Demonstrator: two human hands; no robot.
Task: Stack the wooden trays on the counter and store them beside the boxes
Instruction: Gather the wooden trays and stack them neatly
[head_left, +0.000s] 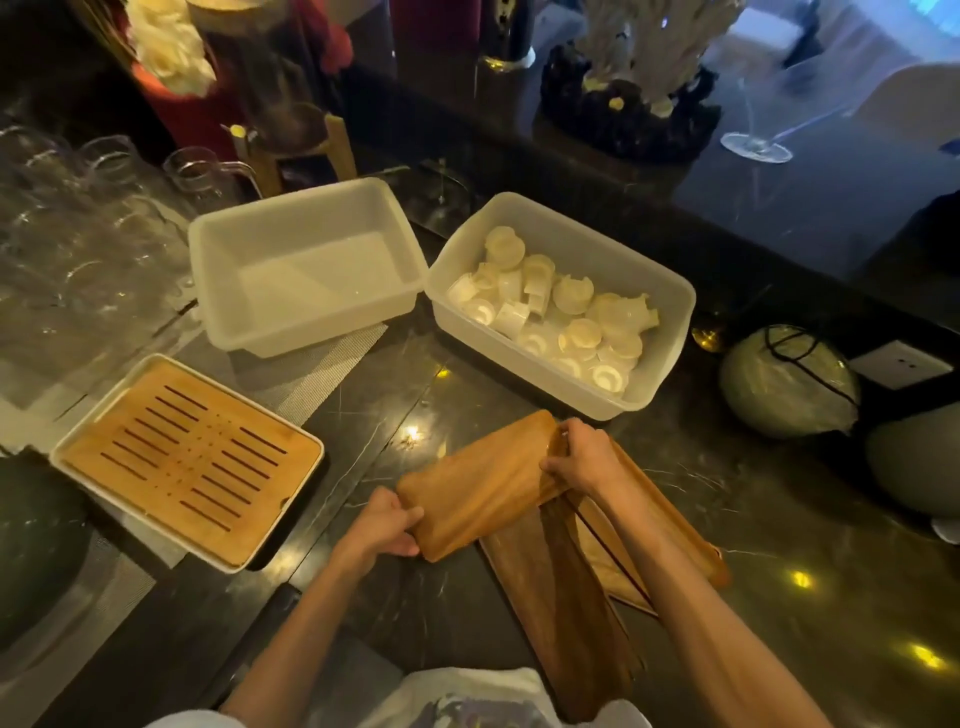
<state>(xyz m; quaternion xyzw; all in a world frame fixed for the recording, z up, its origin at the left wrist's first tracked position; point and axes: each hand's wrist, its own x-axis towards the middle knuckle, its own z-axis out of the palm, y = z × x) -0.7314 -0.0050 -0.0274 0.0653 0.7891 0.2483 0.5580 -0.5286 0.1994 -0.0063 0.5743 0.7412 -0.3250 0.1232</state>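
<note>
A brown wooden tray (480, 483) is lifted and tilted above the dark counter, blurred by motion. My left hand (387, 525) grips its near left corner and my right hand (579, 457) grips its far right end. Under it, other wooden trays (576, 608) lie on the counter, partly hidden by my right forearm; one light tray edge (714, 564) sticks out to the right. Two translucent plastic boxes stand behind: an empty box (306, 208) on the left and a box of white cups (670, 332) on the right.
A slatted bamboo tray in a white frame (187, 457) sits at the left. Glass pitchers (202, 171) crowd the far left. A round pale pot (784, 379) and a grey bowl (914, 462) stand at the right. A raised dark ledge (779, 208) runs behind.
</note>
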